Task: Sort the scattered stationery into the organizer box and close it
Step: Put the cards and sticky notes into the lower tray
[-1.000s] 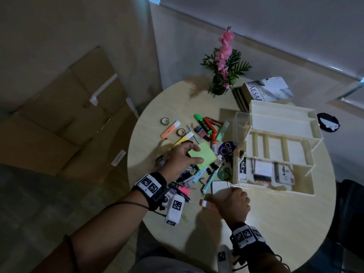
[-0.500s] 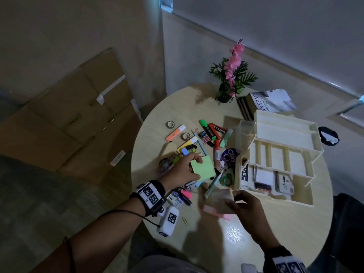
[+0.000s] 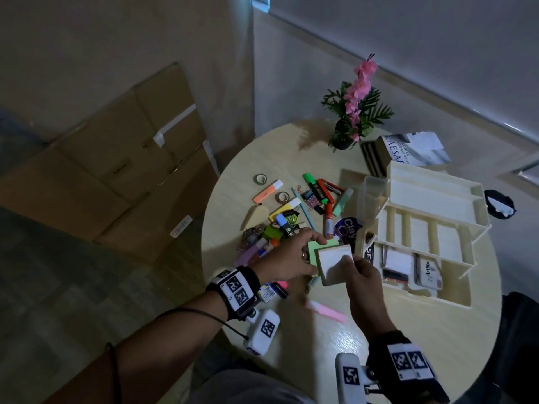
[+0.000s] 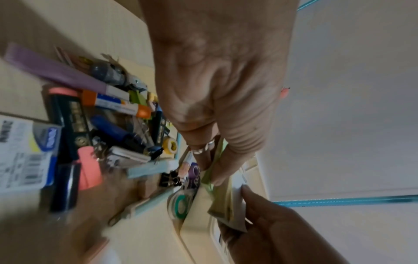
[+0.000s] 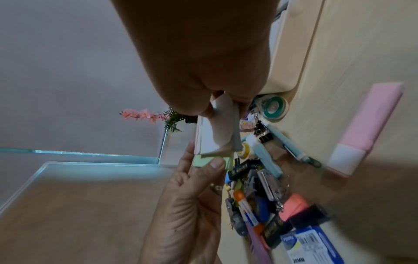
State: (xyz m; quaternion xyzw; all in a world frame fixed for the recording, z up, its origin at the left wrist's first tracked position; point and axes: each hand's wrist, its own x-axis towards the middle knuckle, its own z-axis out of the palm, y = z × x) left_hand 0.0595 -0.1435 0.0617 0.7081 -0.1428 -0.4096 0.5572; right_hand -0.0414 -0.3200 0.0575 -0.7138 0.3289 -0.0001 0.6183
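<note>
Above the round table (image 3: 437,339), both hands meet over two note pads. My left hand (image 3: 291,258) pinches a green sticky-note pad (image 3: 313,252) (image 5: 203,160). My right hand (image 3: 364,275) pinches a white note pad (image 3: 332,258) (image 5: 224,128), held against the green one. The cream organizer box (image 3: 431,199) stands open at the right, its tiers fanned out, with a few packets in the bottom tray. Scattered stationery (image 3: 291,217) lies left of the box: highlighters, pens, clips, tape rolls. A pink highlighter (image 3: 326,312) lies near the table's front.
A potted plant with pink flowers (image 3: 355,112) and a book (image 3: 408,153) stand at the table's back. Flattened cardboard boxes (image 3: 116,170) lean against the wall on the left. A green tape dispenser (image 5: 273,106) lies beside the box's corner.
My left hand lifted the green pad off the table. My right hand picked up the white pad and brought it up against the green one.
</note>
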